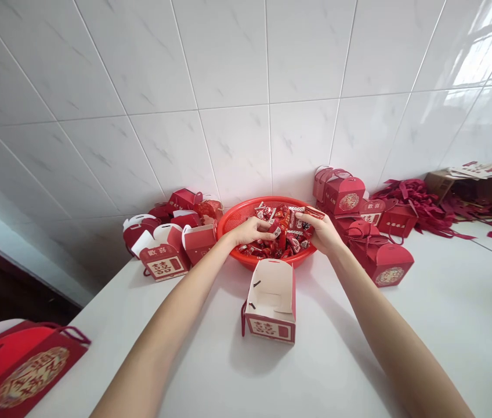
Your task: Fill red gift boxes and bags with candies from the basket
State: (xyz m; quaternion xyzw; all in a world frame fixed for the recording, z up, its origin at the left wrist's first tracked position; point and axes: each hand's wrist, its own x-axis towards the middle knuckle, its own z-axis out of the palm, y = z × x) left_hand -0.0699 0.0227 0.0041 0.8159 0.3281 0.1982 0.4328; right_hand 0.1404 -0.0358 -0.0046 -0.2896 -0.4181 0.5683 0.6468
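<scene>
Facing a white tiled wall (232, 145) across a white surface (211, 360), with window light shining off the upper right tiles. Stretching two bare forearms forward and reaching into a round red basket (246, 210) near the wall, among a heap of red wrapped sweets (293, 241). With the left hand (248, 232), apparently pinching a small sweet (277, 231) in a narrow grip at the fingertips. With the right hand (323, 231), holding a red packet (293, 219) between thumb and fingers, just above the heap; not showing whether more is lying hidden in that grip.

Showing, between the forearms and just in front of the basket, an open box (270, 329) in red and white, standing upright with a pale inside facing up. Showing also more red boxes left of the basket (165, 255), some open, and a stack of boxes to the right (345, 194), with dark red ribbons (420, 200) lying tangled beyond.

Judging by the pose, picking sweets out of the basket. Probably calling next for a steady pinch, a lift clear of the rim, and a short carry back toward the open box, without knocking its raised flaps.
</scene>
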